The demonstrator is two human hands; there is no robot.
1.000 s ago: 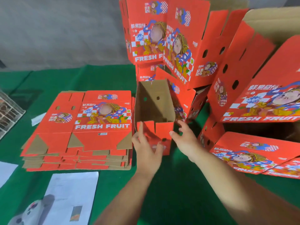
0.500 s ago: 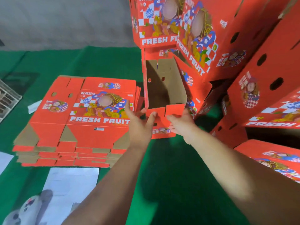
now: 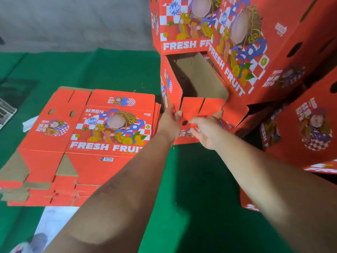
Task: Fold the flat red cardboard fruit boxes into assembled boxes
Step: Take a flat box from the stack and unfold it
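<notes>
Head view: the open box has been pushed in against the stack of finished boxes.

A second ago the open box (image 3: 193, 84) stood free on the green counter (image 3: 182, 179); now it sits under the assembled boxes (image 3: 237, 42) near the counter's far edge, so this one looks done. The left hand (image 3: 168, 123) grips its near-left corner, the right hand (image 3: 206, 128) pinches the front flap (image 3: 202, 108). The flat stack (image 3: 87, 136) lies left, just beside the left hand.

Green cloth-covered surface (image 3: 113, 70). On it lie a stack of flat red fruit boxes (image 3: 87, 143), white papers (image 3: 52, 221), and assembled boxes (image 3: 300, 134).
</notes>
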